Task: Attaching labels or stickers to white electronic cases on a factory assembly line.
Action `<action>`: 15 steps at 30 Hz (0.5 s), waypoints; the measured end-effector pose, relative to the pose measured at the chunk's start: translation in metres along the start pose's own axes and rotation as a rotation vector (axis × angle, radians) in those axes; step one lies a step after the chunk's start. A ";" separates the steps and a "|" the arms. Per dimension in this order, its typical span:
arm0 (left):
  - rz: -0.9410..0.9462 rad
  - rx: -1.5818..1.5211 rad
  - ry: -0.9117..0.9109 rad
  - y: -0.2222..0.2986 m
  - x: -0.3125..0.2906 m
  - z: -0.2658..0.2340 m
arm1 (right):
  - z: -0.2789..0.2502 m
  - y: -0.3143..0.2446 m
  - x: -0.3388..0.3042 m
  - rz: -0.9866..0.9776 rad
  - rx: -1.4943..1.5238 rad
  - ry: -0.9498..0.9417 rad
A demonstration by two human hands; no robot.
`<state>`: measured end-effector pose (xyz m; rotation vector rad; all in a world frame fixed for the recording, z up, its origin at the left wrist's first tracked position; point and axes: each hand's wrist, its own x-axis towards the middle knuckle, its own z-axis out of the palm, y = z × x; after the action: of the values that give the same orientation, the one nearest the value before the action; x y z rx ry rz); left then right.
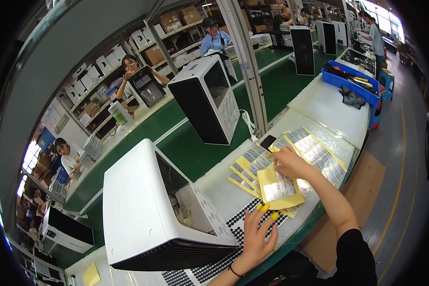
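Note:
My left hand point(259, 237) is open, its fingers spread, with yellow finger cots on some fingertips. It hovers over or rests on a sheet of round black pads point(238, 220); contact is unclear. My right hand point(291, 163) has its fingers bent together at the upper edge of a yellow-backed label sheet point(277, 188) with a printed silver label. Several more label sheets point(314, 150) lie fanned out under and beyond it. Left of my hands, a white computer case point(133, 200) with a dark side window lies tilted close to me.
A second white case with a black front point(200, 102) stands on the green conveyor point(176, 148). Beyond the labels lies a dark phone point(268, 141), near a metal post point(247, 62). A blue tool bin point(352, 83) sits far right. Co-workers are across the belt.

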<state>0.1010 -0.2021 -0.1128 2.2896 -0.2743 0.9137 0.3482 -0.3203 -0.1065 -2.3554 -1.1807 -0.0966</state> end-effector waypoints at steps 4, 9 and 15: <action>-0.134 -0.012 -0.004 -0.018 0.017 0.020 | 0.003 -0.005 0.004 -0.043 0.242 -0.110; -0.463 -0.278 0.309 -0.033 0.046 0.029 | -0.039 -0.044 -0.006 -0.111 0.648 -0.236; -0.851 -1.011 0.162 -0.041 0.049 0.044 | -0.046 -0.066 -0.014 -0.273 0.406 0.034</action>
<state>0.1777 -0.1970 -0.1237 1.1746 0.2638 0.3477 0.2961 -0.3190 -0.0442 -1.8302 -1.3558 0.0113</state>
